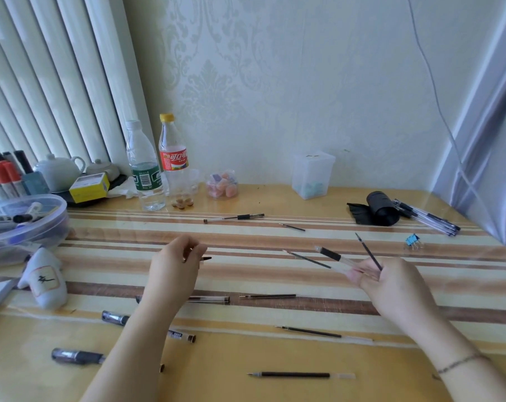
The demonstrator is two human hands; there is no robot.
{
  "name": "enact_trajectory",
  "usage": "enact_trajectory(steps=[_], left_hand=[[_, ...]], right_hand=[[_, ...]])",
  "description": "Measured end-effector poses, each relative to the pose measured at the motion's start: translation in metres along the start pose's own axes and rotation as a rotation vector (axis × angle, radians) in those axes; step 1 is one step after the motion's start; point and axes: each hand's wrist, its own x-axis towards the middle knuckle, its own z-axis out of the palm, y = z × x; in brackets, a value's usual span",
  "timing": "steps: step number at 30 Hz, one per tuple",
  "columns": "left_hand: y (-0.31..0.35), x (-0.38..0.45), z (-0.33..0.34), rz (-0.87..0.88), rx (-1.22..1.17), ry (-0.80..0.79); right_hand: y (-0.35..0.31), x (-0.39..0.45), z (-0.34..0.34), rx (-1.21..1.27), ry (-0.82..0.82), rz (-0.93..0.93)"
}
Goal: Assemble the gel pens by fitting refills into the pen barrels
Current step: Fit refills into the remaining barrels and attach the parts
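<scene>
A clear pen barrel [337, 258] and a dark refill [368, 252] fan out above the table [275, 352], both pinched in the right hand [391, 282]. The left hand [175, 266] is closed on a small dark piece [206, 258], perhaps a tip. The refill is not yet in; it likely must next be lined up with the barrel's open end.

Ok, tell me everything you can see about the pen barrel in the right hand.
The pen barrel is a clear plastic tube with a black rubber sleeve near its far end. It is held off the table, pointing up and left, its near end pinched in the right hand. The same hand also holds a thin dark refill, angled apart from it. Whether anything is inside the barrel cannot be told.
</scene>
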Motion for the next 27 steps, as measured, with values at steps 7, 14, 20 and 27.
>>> enact_trajectory(steps=[7, 14, 20, 27], left_hand=[[-0.0050, -0.0003, 0.0036, -0.013, 0.141, 0.005], [-0.0093, 0.0008, 0.0057, -0.056, 0.195, -0.052], [-0.0098, 0.0014, 0.0046, -0.099, 0.220, -0.071], [-0.0078, 0.0006, 0.0031, -0.106, 0.178, -0.068]], right_hand=[[0.0016, 0.0045, 0.0029, -0.227, -0.018, -0.030], [-0.0005, 0.0019, 0.0066, -0.278, -0.073, -0.102], [0.0020, 0.0030, 0.0065, -0.263, -0.063, -0.117], [0.0026, 0.0028, 0.0064, -0.226, -0.066, -0.138]])
